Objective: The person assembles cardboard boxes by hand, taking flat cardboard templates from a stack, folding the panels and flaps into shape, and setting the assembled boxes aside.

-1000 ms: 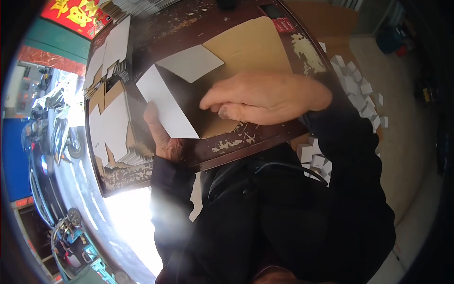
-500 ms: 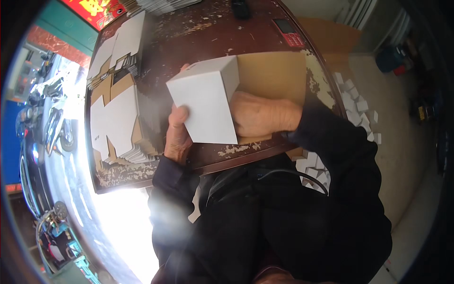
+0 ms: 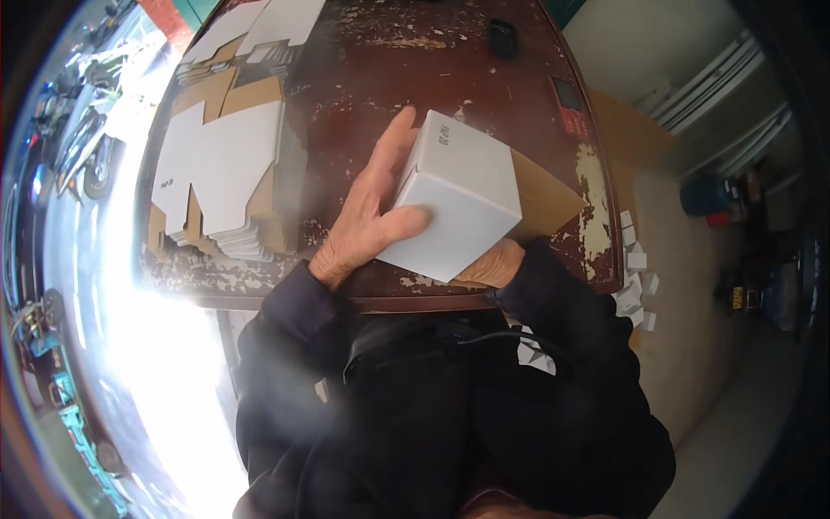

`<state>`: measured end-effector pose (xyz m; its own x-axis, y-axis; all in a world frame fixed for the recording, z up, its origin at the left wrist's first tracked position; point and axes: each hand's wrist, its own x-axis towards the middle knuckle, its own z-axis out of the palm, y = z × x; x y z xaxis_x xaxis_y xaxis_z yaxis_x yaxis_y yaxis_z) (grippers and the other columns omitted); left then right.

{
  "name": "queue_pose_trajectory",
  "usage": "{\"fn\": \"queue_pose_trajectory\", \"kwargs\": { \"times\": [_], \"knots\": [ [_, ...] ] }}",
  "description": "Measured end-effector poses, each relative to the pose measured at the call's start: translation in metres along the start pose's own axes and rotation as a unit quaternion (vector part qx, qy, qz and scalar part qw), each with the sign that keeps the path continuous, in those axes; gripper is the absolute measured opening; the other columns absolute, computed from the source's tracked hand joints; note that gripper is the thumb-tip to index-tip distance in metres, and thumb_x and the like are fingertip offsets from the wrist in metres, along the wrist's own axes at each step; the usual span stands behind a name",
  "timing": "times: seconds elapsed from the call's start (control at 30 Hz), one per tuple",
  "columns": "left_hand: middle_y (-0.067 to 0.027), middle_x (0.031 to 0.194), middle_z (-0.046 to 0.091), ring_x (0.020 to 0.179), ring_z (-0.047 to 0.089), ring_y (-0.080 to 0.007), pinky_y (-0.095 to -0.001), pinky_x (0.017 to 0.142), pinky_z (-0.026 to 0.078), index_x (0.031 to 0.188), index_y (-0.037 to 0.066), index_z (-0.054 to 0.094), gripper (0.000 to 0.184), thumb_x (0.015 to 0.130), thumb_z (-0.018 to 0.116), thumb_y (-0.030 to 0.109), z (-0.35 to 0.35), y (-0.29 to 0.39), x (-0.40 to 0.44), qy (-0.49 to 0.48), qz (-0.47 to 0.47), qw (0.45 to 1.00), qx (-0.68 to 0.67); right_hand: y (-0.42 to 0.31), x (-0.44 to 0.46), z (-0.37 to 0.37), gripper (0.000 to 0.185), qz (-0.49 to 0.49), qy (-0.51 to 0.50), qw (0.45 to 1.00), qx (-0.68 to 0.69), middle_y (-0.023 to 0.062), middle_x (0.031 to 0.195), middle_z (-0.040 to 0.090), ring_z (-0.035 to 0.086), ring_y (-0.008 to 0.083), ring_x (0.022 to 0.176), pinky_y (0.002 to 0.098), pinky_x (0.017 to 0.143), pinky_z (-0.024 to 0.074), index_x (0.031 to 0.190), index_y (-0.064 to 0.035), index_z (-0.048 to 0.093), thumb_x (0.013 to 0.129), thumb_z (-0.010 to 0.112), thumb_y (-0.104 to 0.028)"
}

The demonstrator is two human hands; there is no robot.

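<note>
White card outside, brown card inside: box (image 3: 462, 195) sits at the near edge of the worn red-brown table (image 3: 389, 86), between the two hands and turned at an angle to the table edge. Print on one white face reads "PAP 20". A brown flap (image 3: 549, 192) extends from its right side. Cannot tell whether the box rests on the tabletop or is held just above it.

Left hand (image 3: 373, 203): fingers straight and spread wide along the box's left side, thumb on the white face toward the wearer.

Right hand (image 3: 494, 263): at the box's lower right, wrist and back of hand visible; fingers hidden behind the card, so cannot tell whether wide or narrow.

Surroundings: stack of flat die-cut cartons (image 3: 226, 164) on the table, left of the left hand, well apart from the box. Red keypad phone (image 3: 571, 108) near the table's right edge; small black object (image 3: 502, 39) farther back. Small white boxes (image 3: 635, 290) lie below the table at right.
</note>
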<state>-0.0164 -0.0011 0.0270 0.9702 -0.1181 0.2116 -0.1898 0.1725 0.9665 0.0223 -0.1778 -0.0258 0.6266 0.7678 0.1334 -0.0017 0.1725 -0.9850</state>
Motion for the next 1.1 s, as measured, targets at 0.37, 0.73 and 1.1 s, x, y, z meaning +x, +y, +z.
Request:
{"fn": "queue_pose_trajectory", "kwargs": {
  "times": [0.37,0.73,1.1],
  "knots": [
    [-0.0268,0.148,0.030,0.136,0.031,-0.0420,-0.0504,0.110,0.028,0.152,0.002,0.011,0.111,0.069,0.072,0.042,0.006,-0.013,-0.005,0.042,0.038,0.998,0.029,-0.011,0.010,-0.011,0.066,0.108,-0.015,0.921,0.374,0.0099,0.145,0.044,0.046,0.0275,0.130,0.0468,0.103,0.0446,0.146,-0.0204,0.034,0.090,0.063,-0.038],
    [-0.0294,0.147,0.022,0.134,0.029,-0.0450,-0.0538,0.108,0.030,0.151,0.000,0.005,0.118,0.067,0.075,0.044,0.007,-0.010,-0.007,0.008,0.019,0.996,0.089,-0.005,0.024,-0.007,0.070,-0.123,-0.073,0.935,0.324,0.0079,0.145,0.044,0.049,0.0258,0.127,0.0425,0.105,0.0449,0.145,-0.0200,0.034,0.087,0.070,-0.033],
    [-0.0289,0.140,0.024,0.130,0.031,-0.0470,-0.0564,0.106,0.031,0.150,-0.002,0.000,0.126,0.068,0.075,0.058,0.005,-0.013,-0.002,0.007,-0.004,0.995,0.095,-0.009,0.024,-0.017,0.063,0.001,0.004,0.968,0.252,0.0097,0.139,0.051,0.054,0.0272,0.123,0.0414,0.102,0.0481,0.143,-0.0179,0.038,0.090,0.066,-0.036]
  ]
}}
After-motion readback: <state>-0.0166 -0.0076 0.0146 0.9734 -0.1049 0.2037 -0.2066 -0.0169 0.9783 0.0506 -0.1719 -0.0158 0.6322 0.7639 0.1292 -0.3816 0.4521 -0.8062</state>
